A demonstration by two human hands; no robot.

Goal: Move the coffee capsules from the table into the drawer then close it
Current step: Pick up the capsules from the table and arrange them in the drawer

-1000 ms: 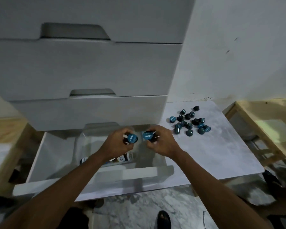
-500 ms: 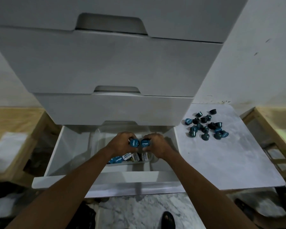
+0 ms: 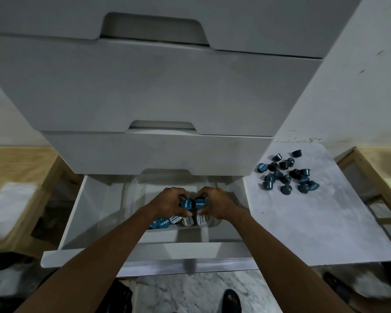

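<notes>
A white chest (image 3: pixel 154 86) is filling the background, its bottom white drawer (image 3: pixel 145 254) lying open under both hands. The left hand (image 3: pixel 169 203) and right hand (image 3: pixel 215 203) are hovering close together, each pinching one blue foil-lidded coffee capsule (image 3: pixel 186 204). More dark-blue capsules (image 3: pixel 287 175) are lying on the white table (image 3: pixel 314 222), well right of them.

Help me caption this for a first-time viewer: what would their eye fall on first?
Probably the two hands side by side mid-frame: the left hand grips a blue capsule, the right hand a second capsule, both over the clear tray in the open bottom drawer. Then the scatter of capsules on the white table at right.
</notes>
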